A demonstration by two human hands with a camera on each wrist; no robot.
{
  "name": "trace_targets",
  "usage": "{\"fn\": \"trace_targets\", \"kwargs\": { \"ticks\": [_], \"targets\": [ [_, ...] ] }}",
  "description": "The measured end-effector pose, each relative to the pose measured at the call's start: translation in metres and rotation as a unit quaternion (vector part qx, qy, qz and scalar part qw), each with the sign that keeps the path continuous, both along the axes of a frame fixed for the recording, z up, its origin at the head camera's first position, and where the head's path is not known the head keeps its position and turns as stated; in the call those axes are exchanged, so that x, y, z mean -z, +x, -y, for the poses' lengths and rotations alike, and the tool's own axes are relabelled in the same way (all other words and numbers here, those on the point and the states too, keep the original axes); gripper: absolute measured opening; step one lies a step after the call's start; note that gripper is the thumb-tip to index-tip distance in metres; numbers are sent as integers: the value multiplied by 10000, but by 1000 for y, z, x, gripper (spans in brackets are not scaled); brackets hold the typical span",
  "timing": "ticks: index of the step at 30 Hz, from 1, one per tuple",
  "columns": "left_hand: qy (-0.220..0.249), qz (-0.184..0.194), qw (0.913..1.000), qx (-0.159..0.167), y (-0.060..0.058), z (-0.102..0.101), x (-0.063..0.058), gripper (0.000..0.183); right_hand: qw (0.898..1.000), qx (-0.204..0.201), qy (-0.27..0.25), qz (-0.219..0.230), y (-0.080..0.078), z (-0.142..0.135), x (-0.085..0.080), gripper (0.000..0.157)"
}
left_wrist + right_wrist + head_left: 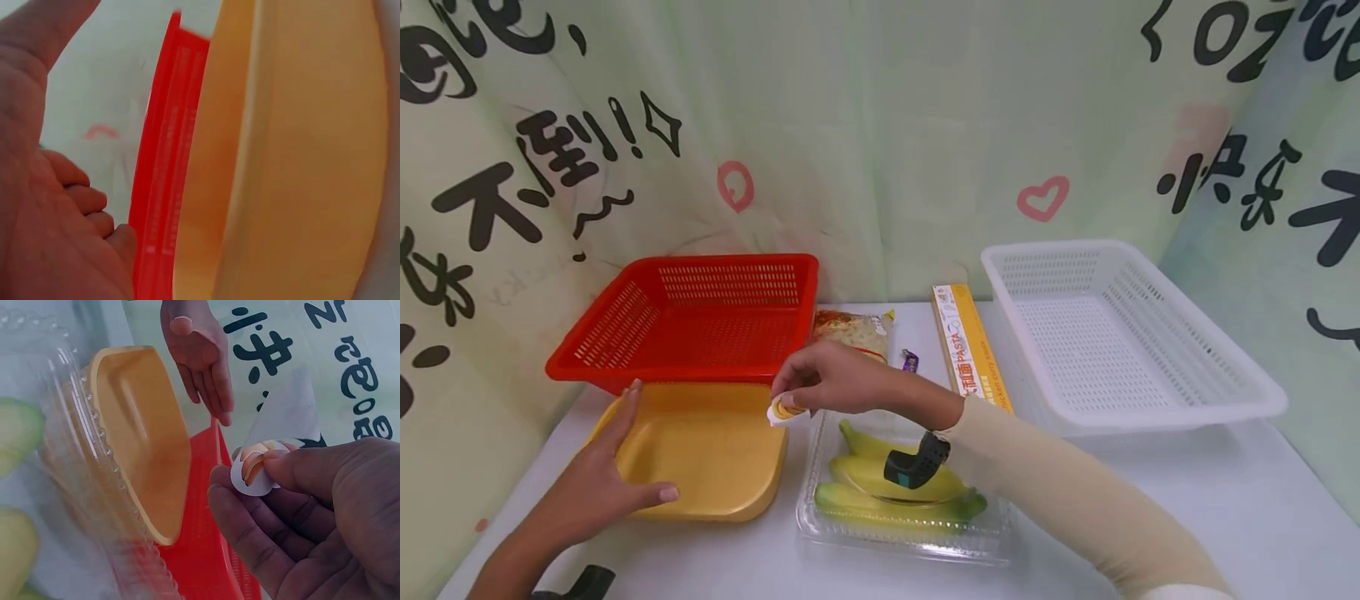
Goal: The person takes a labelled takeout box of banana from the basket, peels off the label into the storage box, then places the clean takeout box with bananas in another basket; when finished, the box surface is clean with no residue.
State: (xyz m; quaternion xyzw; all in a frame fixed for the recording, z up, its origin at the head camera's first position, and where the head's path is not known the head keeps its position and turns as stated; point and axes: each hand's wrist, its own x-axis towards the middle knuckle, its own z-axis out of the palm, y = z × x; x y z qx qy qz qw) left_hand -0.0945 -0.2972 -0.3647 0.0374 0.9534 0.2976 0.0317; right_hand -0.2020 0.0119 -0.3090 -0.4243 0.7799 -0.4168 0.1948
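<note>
My right hand (831, 379) pinches a small white thing with orange inside (253, 469) between thumb and fingers, above the right rim of a yellow plastic basin (700, 467). A white flap stands up from it in the right wrist view; its exact kind I cannot tell. My left hand (587, 487) is at the basin's left side, thumb spread from the fingers and nothing in its grasp. In the left wrist view its palm faces the basin with a gap between. Under my right forearm, a clear plastic box (895, 546) holds several yellow-green bananas (887, 479).
Behind the basin stands a red slotted basket (647, 333). A clear food bag (853, 329), a small purple packet (910, 361) and a pasta box (973, 342) lie at the back middle. A white slotted basket (1097, 350) is at the right. A printed curtain (910, 167) backs the table.
</note>
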Motion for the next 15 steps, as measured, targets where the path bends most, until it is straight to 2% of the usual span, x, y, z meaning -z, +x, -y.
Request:
{"fn": "trace_targets", "kwargs": {
  "ticks": [6, 12, 15],
  "targets": [
    [-174, 147, 9997, 39, -4, 35, 1, 140, 9996, 134, 146, 203, -6, 16, 0, 9],
    [-96, 415, 9991, 32, -8, 52, 7, 138, 9987, 240, 257, 362, -9, 29, 6, 11],
    [-306, 445, 9984, 149, -9, 57, 11, 139, 9984, 277, 298, 405, -11, 33, 9, 13]
  ]
}}
